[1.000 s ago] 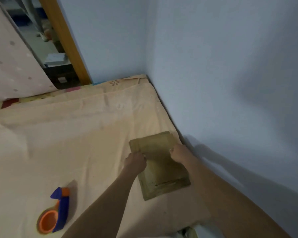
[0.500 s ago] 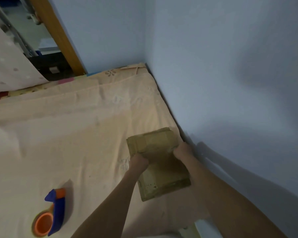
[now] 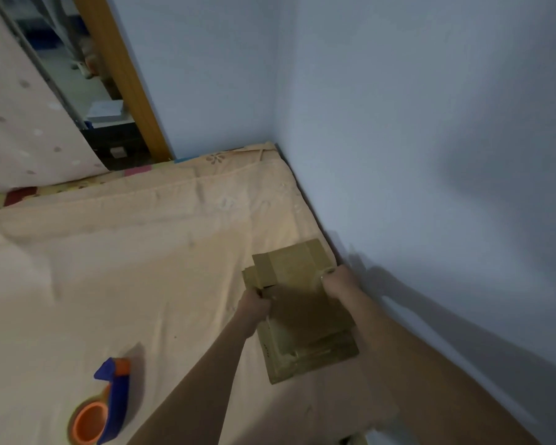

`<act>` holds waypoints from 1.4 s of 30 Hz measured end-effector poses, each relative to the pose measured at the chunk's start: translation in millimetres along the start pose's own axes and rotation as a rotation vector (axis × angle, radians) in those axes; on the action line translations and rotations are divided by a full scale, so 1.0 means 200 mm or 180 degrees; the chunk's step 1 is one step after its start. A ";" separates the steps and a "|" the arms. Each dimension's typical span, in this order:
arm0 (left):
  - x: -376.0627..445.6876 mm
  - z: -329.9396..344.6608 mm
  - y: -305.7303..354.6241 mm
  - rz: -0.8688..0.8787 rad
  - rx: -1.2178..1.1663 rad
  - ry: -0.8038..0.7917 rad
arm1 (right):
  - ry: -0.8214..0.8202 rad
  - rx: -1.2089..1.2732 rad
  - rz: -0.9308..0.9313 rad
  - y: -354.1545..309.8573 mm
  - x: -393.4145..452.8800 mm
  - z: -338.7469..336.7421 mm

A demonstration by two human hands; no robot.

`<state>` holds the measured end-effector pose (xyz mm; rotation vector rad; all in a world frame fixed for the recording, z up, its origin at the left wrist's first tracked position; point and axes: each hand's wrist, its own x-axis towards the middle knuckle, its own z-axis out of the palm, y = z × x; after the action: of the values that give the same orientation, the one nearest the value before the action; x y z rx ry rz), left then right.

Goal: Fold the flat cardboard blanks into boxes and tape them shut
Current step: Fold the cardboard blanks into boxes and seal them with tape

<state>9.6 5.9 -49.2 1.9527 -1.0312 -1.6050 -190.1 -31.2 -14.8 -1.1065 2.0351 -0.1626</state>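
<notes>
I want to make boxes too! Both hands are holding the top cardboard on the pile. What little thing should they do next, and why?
Probably lift the top cardboard blank clear of the stack and bring it over the open bedsheet. The left hand and right hand already grip its two sides and it looks partly raised, yet it is still flat, and the tape dispenser lies untouched.

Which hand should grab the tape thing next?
Probably the left hand. The tape dispenser lies on the sheet on its side of the cardboard blanks, while the right hand grips the blank's edge by the wall.
</notes>
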 end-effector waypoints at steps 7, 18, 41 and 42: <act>-0.17 -0.16 0.02 0.0095 -0.0990 -0.0164 | 0.0135 0.0213 -0.0229 -0.03 -0.20 -0.01; -0.46 -0.65 -0.30 0.0389 -0.1762 0.0233 | -0.0349 0.1329 -0.0535 -0.24 -0.53 0.34; -0.51 -1.20 -0.67 0.1192 0.0428 0.0993 | -0.0235 -0.0665 -0.2506 -0.47 -0.96 0.89; -0.51 -1.20 -0.68 0.1201 0.0455 0.1001 | -0.0245 -0.0750 -0.2515 -0.47 -0.97 0.90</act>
<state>271.4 136.2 -19.0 1.8785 -1.3115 -1.0118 55.1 101.5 19.5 -1.9888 1.4734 -0.2718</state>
